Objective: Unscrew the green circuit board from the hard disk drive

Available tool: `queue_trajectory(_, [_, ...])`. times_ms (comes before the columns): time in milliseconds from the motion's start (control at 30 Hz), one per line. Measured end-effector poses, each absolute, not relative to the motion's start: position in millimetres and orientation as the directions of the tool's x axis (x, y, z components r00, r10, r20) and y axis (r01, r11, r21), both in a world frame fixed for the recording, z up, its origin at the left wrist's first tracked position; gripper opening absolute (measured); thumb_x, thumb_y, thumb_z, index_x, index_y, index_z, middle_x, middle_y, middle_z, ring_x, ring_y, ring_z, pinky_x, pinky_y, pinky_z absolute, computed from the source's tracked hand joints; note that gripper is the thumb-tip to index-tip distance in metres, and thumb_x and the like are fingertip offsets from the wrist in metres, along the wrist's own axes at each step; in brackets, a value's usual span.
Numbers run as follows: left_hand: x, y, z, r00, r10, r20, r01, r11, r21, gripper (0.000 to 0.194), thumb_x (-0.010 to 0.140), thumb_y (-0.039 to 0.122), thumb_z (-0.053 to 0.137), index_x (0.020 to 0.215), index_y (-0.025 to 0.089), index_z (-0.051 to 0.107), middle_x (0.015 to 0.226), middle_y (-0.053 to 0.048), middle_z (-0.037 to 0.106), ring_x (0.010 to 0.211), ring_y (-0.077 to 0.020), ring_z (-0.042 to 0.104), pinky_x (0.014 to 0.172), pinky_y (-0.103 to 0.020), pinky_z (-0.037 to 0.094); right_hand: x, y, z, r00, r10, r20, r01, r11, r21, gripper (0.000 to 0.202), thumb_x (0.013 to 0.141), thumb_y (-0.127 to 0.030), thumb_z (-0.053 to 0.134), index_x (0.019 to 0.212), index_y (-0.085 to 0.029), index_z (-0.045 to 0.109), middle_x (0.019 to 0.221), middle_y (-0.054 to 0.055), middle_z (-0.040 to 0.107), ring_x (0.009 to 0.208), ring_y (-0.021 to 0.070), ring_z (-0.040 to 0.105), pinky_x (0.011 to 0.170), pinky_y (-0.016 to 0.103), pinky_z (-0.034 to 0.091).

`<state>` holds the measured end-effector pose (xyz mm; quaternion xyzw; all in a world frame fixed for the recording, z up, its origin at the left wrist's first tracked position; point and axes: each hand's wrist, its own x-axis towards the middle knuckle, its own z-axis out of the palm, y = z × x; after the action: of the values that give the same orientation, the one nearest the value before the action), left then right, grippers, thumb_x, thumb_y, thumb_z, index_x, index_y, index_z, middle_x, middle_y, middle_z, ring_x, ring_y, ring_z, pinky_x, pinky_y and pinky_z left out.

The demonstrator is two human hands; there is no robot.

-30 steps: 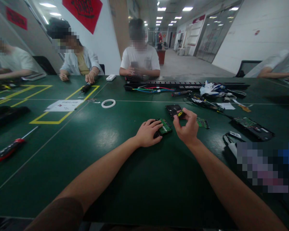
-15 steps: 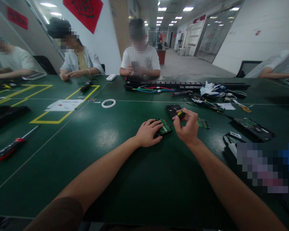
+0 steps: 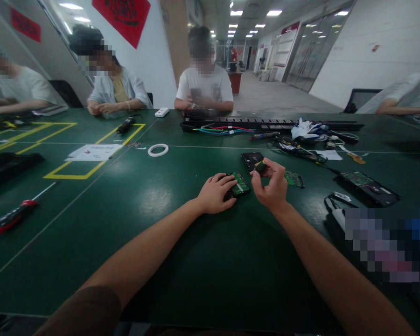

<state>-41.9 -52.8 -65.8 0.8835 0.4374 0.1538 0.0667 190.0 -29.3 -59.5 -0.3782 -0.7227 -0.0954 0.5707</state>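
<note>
My left hand (image 3: 215,193) lies with its fingers spread over a small black device with a green circuit board (image 3: 242,185), pressing it to the table. Between the fingertips of my right hand (image 3: 271,184) is a short dark handle with a yellow mark (image 3: 261,166), like a small screwdriver; its tip cannot be made out. Behind that handle lies a black drive-like case (image 3: 248,160), partly covered by the hand. A loose green circuit board (image 3: 294,178) rests just right of my right hand.
On the green table (image 3: 196,261) are a red-black screwdriver (image 3: 12,217), a white ring (image 3: 157,150), papers (image 3: 93,152), a long black rack (image 3: 266,125), white-blue gloves (image 3: 308,129) and another opened device (image 3: 369,187). Several people sit around the table.
My right hand has turned slightly and shifted a little to the left with the handle in its fingers. My left hand has stayed on the device.
</note>
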Motion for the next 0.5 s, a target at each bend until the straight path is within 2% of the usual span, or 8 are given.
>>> queue_trajectory(133, [-42.6, -52.5, -66.3, 0.571, 0.790, 0.221, 0.751, -0.612, 0.247, 0.073, 0.091, 0.053, 0.061, 0.158, 0.026, 0.045, 0.165, -0.005, 0.044, 0.151, -0.0371, 0.034, 0.120, -0.059, 0.035, 187.7, -29.1, -60.0, -0.035, 0.446, 0.894, 0.668, 0.676, -0.311, 0.054, 0.091, -0.027, 0.067, 0.140, -0.023, 0.045, 0.120, 0.012, 0.066, 0.078, 0.0179, 0.074, 0.070, 0.035, 0.065])
queue_trajectory(300, [-43.4, -52.9, -64.6, 0.575, 0.790, 0.215, 0.747, -0.613, 0.257, 0.073, 0.091, 0.053, 0.061, 0.158, 0.026, 0.045, 0.165, -0.006, 0.045, 0.151, -0.0376, 0.033, 0.120, -0.061, 0.034, 186.5, -29.6, -56.1, -0.030, 0.395, 0.918, 0.691, 0.672, -0.267, 0.054, 0.089, -0.030, 0.073, 0.137, -0.023, 0.049, 0.119, 0.011, 0.067, 0.076, 0.0176, 0.071, 0.067, 0.035, 0.065])
queue_trajectory(500, [-42.3, -53.9, -63.8, 0.569, 0.793, 0.219, 0.753, -0.609, 0.250, 0.072, 0.092, 0.053, 0.060, 0.157, 0.026, 0.046, 0.165, -0.005, 0.044, 0.151, -0.0372, 0.034, 0.120, -0.060, 0.036, 187.8, -32.7, -55.4, -0.074, 0.406, 0.911, 0.686, 0.684, -0.249, 0.055, 0.091, -0.028, 0.069, 0.141, -0.023, 0.048, 0.124, 0.013, 0.068, 0.091, 0.0229, 0.075, 0.073, 0.037, 0.067])
